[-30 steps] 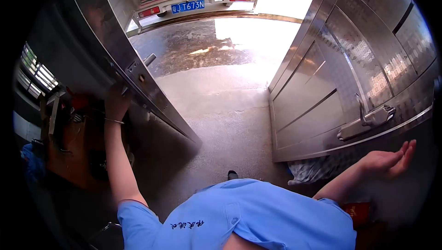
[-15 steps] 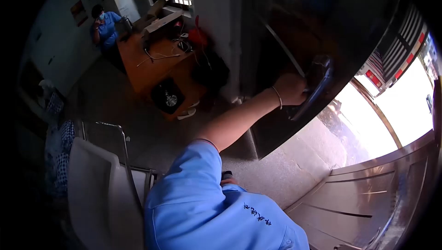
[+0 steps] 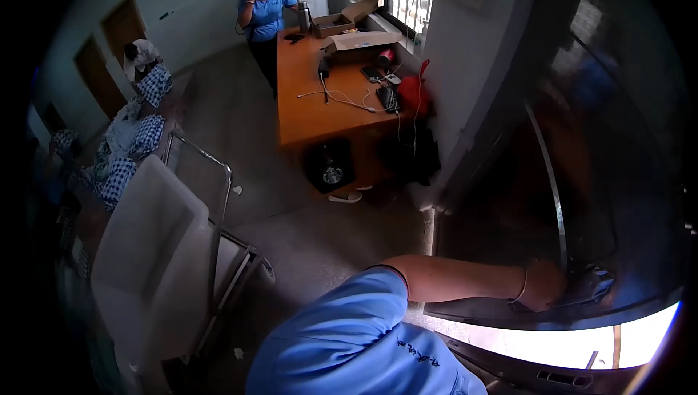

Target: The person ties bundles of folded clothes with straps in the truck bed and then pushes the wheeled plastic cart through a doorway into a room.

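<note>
My left arm in a blue short sleeve stretches across to the right. At its end my left hand point(image 3: 544, 286) is closed at the handle point(image 3: 595, 284) of a dark, shiny door point(image 3: 502, 250). The fingers curl to the door side and are partly hidden by the back of the hand. A thin band circles the wrist. Below the door's edge, bright daylight shows through a narrow gap. My right hand is out of view.
A white plastic cart point(image 3: 156, 250) with a metal frame stands at left. An orange-brown desk point(image 3: 320, 119) holds cables, phones and open cardboard boxes point(image 3: 363, 42). A person in blue point(image 3: 267, 13) stands behind it. Checkered cloth bundles point(image 3: 145, 133) lie at far left, near another person point(image 3: 142, 57).
The door has swung inward with my left hand at its handle, and the outdoor opening has narrowed. My view has turned left, showing more of the room.
</note>
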